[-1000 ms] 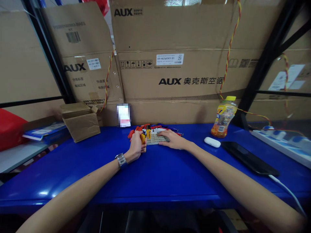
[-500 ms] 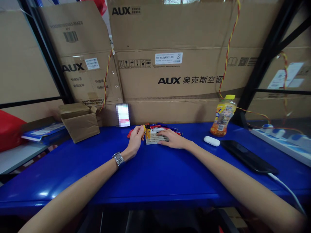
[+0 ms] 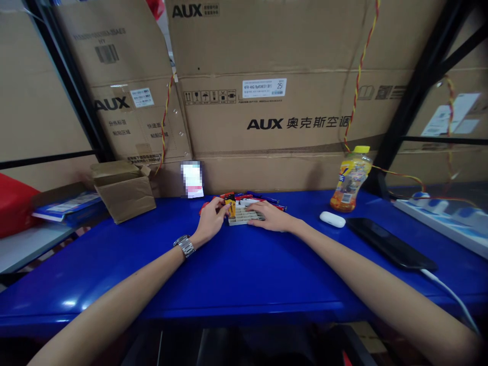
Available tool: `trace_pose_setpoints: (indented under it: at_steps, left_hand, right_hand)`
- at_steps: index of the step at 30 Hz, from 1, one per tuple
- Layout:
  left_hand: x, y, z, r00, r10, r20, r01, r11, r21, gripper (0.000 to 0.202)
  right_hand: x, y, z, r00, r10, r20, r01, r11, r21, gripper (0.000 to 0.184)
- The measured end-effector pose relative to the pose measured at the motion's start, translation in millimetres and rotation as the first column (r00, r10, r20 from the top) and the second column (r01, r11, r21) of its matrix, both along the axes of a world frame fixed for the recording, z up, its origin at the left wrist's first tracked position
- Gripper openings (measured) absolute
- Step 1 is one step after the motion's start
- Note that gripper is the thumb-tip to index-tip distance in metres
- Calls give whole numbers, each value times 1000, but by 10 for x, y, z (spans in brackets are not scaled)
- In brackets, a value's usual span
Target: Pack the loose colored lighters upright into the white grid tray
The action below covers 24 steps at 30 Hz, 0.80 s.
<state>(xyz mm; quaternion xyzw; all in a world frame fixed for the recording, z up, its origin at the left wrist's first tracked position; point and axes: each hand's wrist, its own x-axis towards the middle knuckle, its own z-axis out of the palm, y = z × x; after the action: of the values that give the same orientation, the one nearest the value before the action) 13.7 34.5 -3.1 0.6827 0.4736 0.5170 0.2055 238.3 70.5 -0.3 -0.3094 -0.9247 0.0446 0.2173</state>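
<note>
A small pale grey tray (image 3: pixel 238 221) divided into compartments sits near the back of the blue table. My right hand (image 3: pixel 272 217) holds its right side, thumb at the near edge and fingers over the far part. Yellow-and-black pieces (image 3: pixel 231 207), battery-like in look, stand upright at the tray's left end. My left hand (image 3: pixel 211 218), with a metal watch (image 3: pixel 185 246) at the wrist, pinches at one of them with thumb and fingertips. Behind the tray lie several red, blue and white pens (image 3: pixel 263 198), partly covered by my right hand. Something red (image 3: pixel 204 207) shows behind my left hand.
An open cardboard box (image 3: pixel 125 195) and a lit phone screen (image 3: pixel 192 180) stand at the back left. To the right are a drink bottle (image 3: pixel 348 180), a white earbud case (image 3: pixel 332 219), a black phone (image 3: pixel 389 244) on a cable and a power strip (image 3: pixel 442 223).
My left fingers have shifted slightly down and inward against the yellow-and-black pieces, which now show more upright at the tray's left end. My right hand keeps its place on the tray.
</note>
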Motion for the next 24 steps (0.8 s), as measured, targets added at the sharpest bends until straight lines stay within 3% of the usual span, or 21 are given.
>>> trace_pose_setpoints:
  at_steps: [7,11,14,17,20,24]
  left_hand:
    - [-67,29,-12,960,-6,-278,47,989,141,15]
    - [-78,39,-21,968,-42,-247,76,989,127,17]
    - [-78,32,-29,974,-49,-221,76,990,115,19]
    - [-77,20,-38,967,-54,-249,85,990,115,18]
    - [-67,-6,-32,968,2,-250,33,991,133,14]
    - [-35,-59,7,949,112,-293,-60,982,181,17]
  right_hand:
    - [26,14,18,1000,6,-11,-6,1000,-14,43]
    - [131,-1,230,992,-52,-112,44,996,-74,41]
    - [289,2,423,978,-187,-88,184,982,-37,38]
    - [467,15,554,927,-362,96,365,931,-23,19]
    - [591,18,592,848,-473,240,501,863,-68,13]
    - [631,-2,529,812,-347,469,540,752,-379,30]
